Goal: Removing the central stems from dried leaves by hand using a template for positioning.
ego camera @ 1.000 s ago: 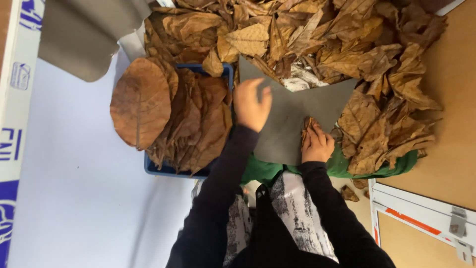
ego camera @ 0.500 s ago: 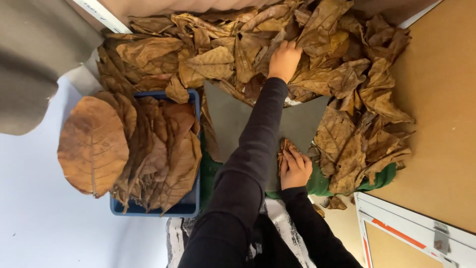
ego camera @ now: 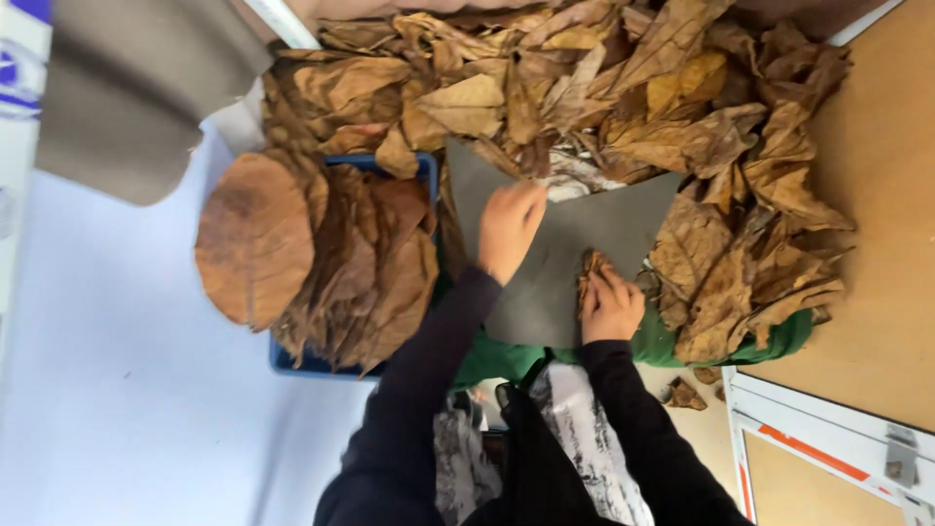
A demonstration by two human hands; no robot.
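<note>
Your right hand [ego camera: 612, 307] presses a small brown leaf [ego camera: 590, 265] onto the grey sheet [ego camera: 570, 244], your left hand [ego camera: 508, 229] rests loosely at its ten o'clock, the blue bin [ego camera: 425, 170] at nine o'clock already brims with flattened leaves, while the heap [ego camera: 623, 88] from twelve to three looks largely unsorted.

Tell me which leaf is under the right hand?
The small crumpled brown leaf on the grey sheet, pinned by the right hand. The other leaves lie heaped around the sheet or stacked flat in the blue tub.

blue-and-white printed panel [ego camera: 18, 68] along the upper left edge.
</note>
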